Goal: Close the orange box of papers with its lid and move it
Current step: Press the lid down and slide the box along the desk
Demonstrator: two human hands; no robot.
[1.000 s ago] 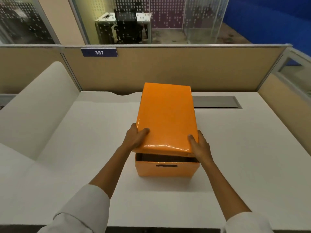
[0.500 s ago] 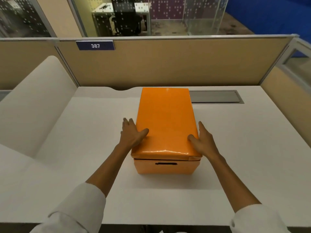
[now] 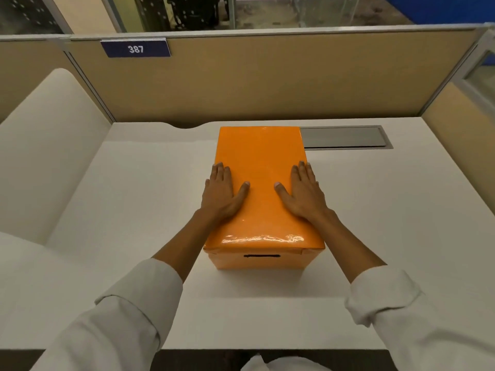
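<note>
The orange box stands in the middle of the white desk, its narrow front face with a dark handle slot turned toward me. The glossy orange lid sits flat and level on top of it, so the papers inside are hidden. My left hand lies palm down on the lid's left part, fingers spread. My right hand lies palm down on the lid's right part in the same way. Neither hand grips anything.
A grey cable hatch is set into the desk just behind and right of the box. Tan partition walls close the desk at the back and right, with a blue "387" sign. A white curved divider stands on the left.
The lid was tilted with its near edge raised off the box; it came down flat. My hands left the lid's side edges and now rest flat on its top.
</note>
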